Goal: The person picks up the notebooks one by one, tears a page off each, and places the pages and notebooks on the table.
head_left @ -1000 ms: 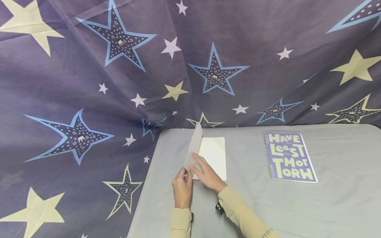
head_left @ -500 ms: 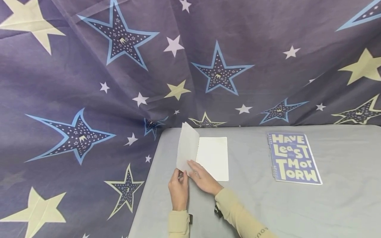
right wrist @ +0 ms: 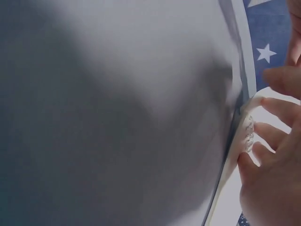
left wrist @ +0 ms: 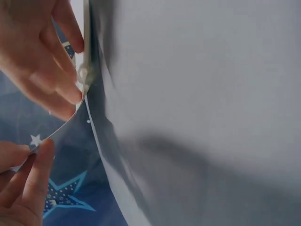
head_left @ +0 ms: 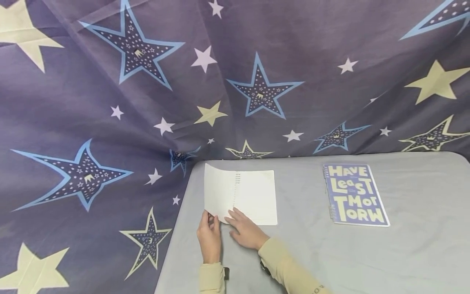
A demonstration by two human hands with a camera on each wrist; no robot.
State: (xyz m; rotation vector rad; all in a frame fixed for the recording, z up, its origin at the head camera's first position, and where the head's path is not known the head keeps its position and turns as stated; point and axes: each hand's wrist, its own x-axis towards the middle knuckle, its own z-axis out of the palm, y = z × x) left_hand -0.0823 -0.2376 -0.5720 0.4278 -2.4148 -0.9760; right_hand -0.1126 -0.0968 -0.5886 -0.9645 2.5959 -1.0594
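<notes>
An opened spiral notebook (head_left: 257, 196) with blank white pages lies at the left of the grey-covered table. My left hand (head_left: 210, 241) pinches the lower edge of its left leaf, whose outer side is lifted and curved; the left wrist view shows that thin edge between thumb and fingers (left wrist: 40, 169). Over the lower end of the coil binding, my right hand (head_left: 247, 230) rests with its fingers spread on the pages. In the right wrist view those fingertips (right wrist: 263, 129) touch the paper beside the spiral rings (right wrist: 249, 134).
To the right lies a second spiral notebook (head_left: 356, 195), its blue cover printed with large cream letters. A dark purple curtain with stars (head_left: 264, 90) hangs behind and to the left, meeting the edges of the grey table (head_left: 422, 245).
The left leaf has swung from nearly upright over to the left, baring the coil and both pages. My left hand moved left with it; my right hand slid slightly left and down.
</notes>
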